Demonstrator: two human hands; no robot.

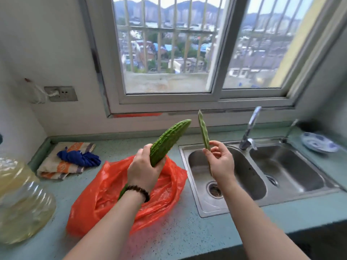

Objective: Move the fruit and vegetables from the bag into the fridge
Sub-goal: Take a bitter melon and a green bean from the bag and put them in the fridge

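An orange plastic bag (112,188) lies open on the green counter. My left hand (142,169) is above it, gripping the lower end of a bumpy green bitter gourd (169,139) that points up and to the right. My right hand (221,162) is over the sink's left basin and pinches a long flat green bean pod (203,130), held upright. Another green vegetable (123,192) peeks out of the bag beside my left wrist. No fridge is in view.
A double steel sink (259,175) with a tap (248,132) fills the right of the counter. A striped towel with a blue cloth (78,158) lies at the back left. Large clear jugs of yellowish liquid (20,203) stand at the left. A blue-patterned dish (319,145) sits at the far right.
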